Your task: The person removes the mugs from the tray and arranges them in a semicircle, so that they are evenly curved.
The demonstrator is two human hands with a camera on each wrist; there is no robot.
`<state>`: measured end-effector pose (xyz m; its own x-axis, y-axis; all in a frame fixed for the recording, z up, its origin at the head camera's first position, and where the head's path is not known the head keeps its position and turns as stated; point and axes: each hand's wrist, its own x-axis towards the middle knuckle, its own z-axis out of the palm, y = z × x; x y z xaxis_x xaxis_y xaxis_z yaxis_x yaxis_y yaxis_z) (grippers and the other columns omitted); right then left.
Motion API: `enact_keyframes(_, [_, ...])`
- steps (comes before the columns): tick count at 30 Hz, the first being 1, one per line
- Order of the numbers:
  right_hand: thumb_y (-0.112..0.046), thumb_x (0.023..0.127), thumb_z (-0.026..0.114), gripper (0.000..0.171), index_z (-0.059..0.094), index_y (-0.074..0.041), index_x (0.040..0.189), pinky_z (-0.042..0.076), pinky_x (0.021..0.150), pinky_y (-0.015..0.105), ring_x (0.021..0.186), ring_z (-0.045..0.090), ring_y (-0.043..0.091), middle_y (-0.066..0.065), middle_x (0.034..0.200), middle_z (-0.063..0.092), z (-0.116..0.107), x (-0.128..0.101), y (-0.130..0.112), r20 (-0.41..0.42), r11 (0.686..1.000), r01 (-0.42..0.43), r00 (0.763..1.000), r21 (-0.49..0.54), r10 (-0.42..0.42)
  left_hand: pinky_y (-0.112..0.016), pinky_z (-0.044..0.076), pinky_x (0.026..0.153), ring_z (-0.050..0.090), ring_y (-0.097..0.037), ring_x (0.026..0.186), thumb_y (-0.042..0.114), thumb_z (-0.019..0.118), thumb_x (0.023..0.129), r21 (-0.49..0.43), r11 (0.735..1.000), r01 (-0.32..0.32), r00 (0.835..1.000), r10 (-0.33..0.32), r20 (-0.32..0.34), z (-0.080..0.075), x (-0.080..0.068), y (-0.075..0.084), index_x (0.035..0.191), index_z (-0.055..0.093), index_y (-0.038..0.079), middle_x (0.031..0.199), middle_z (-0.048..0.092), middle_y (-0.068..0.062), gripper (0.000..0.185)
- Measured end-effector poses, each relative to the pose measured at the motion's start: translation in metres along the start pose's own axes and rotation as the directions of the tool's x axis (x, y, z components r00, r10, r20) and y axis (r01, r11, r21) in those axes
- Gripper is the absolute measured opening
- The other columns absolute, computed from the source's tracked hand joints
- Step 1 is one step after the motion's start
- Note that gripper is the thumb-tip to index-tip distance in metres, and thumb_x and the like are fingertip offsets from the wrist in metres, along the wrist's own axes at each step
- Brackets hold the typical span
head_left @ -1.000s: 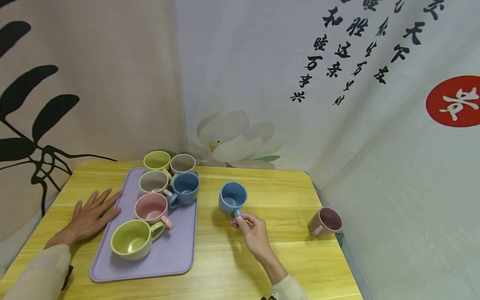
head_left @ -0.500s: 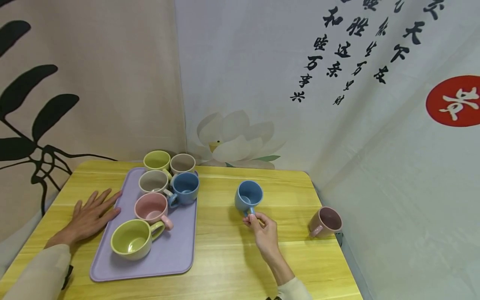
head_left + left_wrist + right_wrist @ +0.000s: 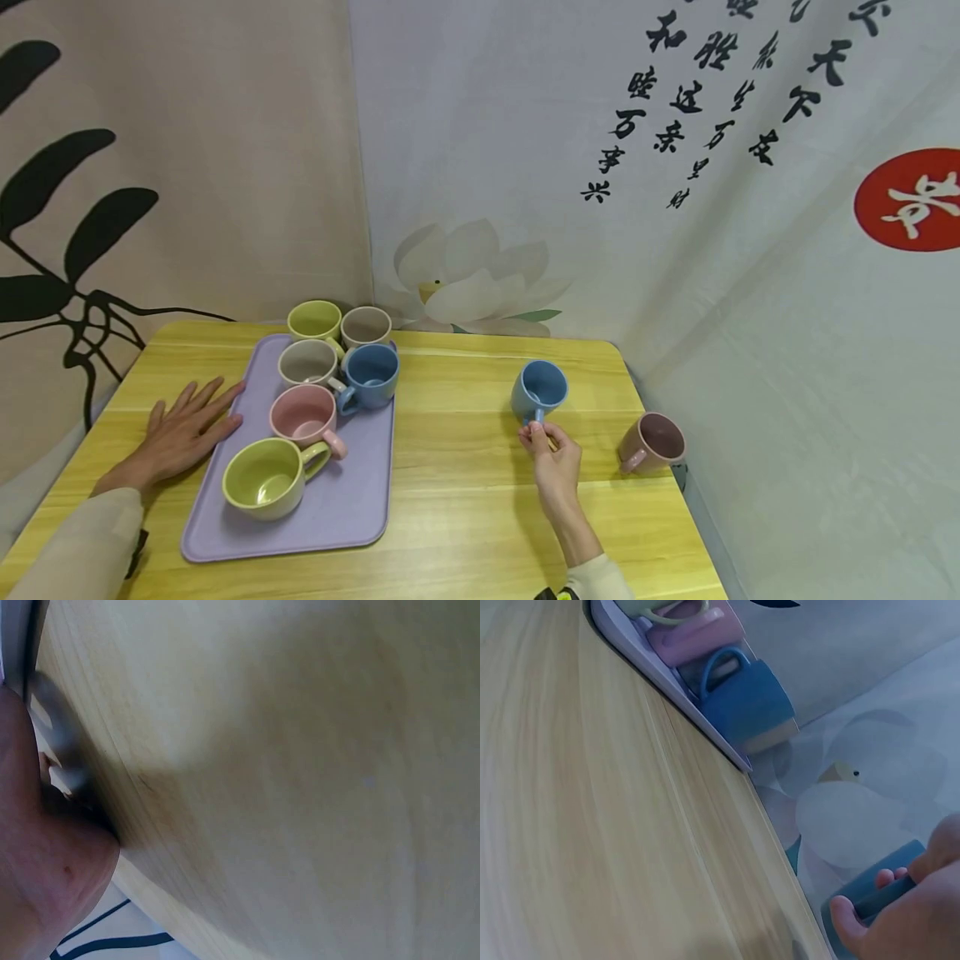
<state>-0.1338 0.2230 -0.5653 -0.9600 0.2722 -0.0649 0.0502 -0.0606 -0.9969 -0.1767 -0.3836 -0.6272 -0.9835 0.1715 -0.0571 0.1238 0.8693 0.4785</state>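
Mug [image 3: 538, 388], plain blue inside and out; handle [image 3: 539, 414] pinched by right hand [image 3: 558, 477]; left hand's [image 3: 174, 440] fingers [image 3: 204, 396] spread apart.

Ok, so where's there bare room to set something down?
The widest bare patch is the table between the purple tray and the right grip, which pinches a blue mug. Between grip and brownish-pink mug it's narrower. The tray's front right corner is bare; its back is crowded with mugs.

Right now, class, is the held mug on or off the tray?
Off: the right hand holds the mug apart from the tray, over the table.
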Motion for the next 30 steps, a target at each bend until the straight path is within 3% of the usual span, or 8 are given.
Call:
enact_keyframes(6, [-0.011,0.118,0.059,0.032,0.066,0.019,0.127,0.063,0.112,0.034,0.109,0.083,0.012,0.026,0.125,0.072,-0.013,0.007,0.002,-0.046,0.999,0.018,0.999,0.029,-0.017,-0.095,-0.013,0.123,-0.006,-0.072,0.167,0.055,0.045,0.119,-0.002,1.000,-0.003,1.000,0.003,-0.002,0.001,0.000,-0.001,0.182,0.017,0.023,0.185,0.007,-0.037,0.077])
enact_keyframes(17, [-0.009,0.118,0.059,0.032,0.066,0.021,0.125,0.065,0.110,0.034,0.105,0.082,0.013,0.021,0.118,0.072,-0.026,0.021,0.002,-0.173,0.999,0.043,0.984,0.022,-0.038,-0.095,-0.011,0.123,-0.004,-0.073,0.167,0.056,0.046,0.118,-0.006,1.000,-0.004,1.000,0.004,-0.007,0.000,0.000,-0.001,0.182,0.018,0.023,0.186,0.008,-0.037,0.077])
enact_keyframes(24, [-0.010,0.117,0.060,0.030,0.067,0.018,0.122,0.066,0.107,0.032,0.103,0.080,0.014,0.011,0.110,0.072,-0.032,0.027,0.002,-0.235,0.999,0.044,0.971,0.025,-0.036,-0.094,-0.013,0.123,-0.007,-0.072,0.167,0.057,0.045,0.119,-0.003,1.000,0.004,1.000,-0.004,0.003,0.000,0.001,-0.001,0.182,0.017,0.023,0.186,0.006,-0.036,0.077])
enact_keyframes(30, [-0.011,0.118,0.059,0.032,0.065,0.020,0.122,0.066,0.106,0.030,0.097,0.077,0.006,0.012,0.110,0.070,-0.035,0.033,0.001,-0.277,0.997,0.068,0.959,0.022,-0.060,-0.093,-0.014,0.124,-0.007,-0.072,0.168,0.059,0.044,0.118,-0.009,1.000,0.017,1.000,-0.017,0.009,0.000,0.000,-0.001,0.182,0.018,0.022,0.186,0.007,-0.037,0.078])
